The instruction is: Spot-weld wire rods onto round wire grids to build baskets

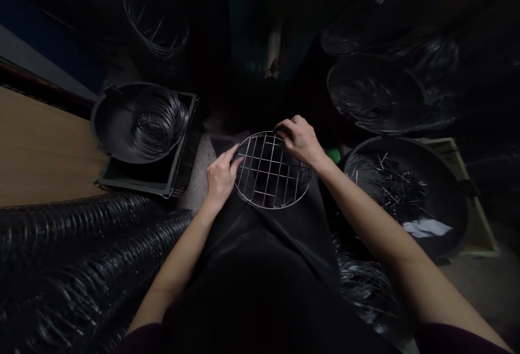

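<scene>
A round metal wire rack [268, 167] with a crossed grid lies over my lap, on dark cloth [268, 229]. My left hand [222, 177] grips its left rim, thumb over the top and fingers along the outer edge. At the upper right of the rim is my right hand [299, 138], its fingers curled and pinched together. Whether those fingers hold the rim itself or a small piece against it, I cannot make out. Along the right rim a small bent wire section shows.
On the left, a dark basin [117, 126] with coiled wire [160, 121] rests on a crate [173, 183]. Stacked wire rings [93, 267] fill the lower left. At right, another basin [457, 218] holds short metal rods [396, 180] and a white scrap [426, 227]. Behind it sits a further basin [406, 80].
</scene>
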Demonstrator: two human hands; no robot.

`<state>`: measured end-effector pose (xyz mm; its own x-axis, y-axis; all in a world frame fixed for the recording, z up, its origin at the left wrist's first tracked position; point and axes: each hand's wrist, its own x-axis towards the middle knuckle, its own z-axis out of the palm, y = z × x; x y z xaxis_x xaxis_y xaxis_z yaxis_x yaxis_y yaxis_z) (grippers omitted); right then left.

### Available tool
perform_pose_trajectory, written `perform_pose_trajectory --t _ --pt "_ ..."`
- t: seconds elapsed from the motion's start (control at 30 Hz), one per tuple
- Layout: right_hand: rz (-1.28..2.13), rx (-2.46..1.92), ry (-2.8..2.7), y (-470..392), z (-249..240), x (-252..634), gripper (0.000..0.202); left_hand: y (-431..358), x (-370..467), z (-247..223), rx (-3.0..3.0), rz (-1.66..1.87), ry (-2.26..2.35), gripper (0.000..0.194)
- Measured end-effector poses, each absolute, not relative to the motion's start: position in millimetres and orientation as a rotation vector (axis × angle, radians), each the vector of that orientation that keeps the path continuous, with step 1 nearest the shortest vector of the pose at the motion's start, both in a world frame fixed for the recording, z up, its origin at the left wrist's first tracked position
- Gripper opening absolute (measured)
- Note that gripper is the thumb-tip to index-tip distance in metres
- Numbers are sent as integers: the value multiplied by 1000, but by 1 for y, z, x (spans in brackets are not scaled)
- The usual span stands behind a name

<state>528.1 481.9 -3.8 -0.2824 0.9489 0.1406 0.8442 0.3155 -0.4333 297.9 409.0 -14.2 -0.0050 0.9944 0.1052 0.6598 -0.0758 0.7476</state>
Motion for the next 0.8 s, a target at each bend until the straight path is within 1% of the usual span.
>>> perform_pose_trajectory --t 0.1,0.23,0.33,0.43,0.53,0.63,0.73,0.8 --pt "391 -1619 -2186 476 -4 529 26 405 298 -20 1807 938 1656 36" --pt "475 -1611 -2175 467 -5 535 32 400 299 -25 1837 890 1719 39" --pt "498 -1606 -2144 444 -4 547 42 399 298 -26 1836 863 1793 42" --pt "472 -1642 -2036 405 -7 557 54 401 296 -28 1838 865 1755 43" --pt "465 -1715 -1861 362 -23 551 63 400 294 -30 1850 897 1716 41" --pt "428 -1726 -1629 330 -51 531 63 395 295 -38 1852 931 1668 43" --pt "474 -1594 -1507 326 -74 524 61 391 296 -50 1750 957 1560 48" --pt "502 -1551 -1476 341 -73 543 61 392 293 -60 1603 987 1468 54"
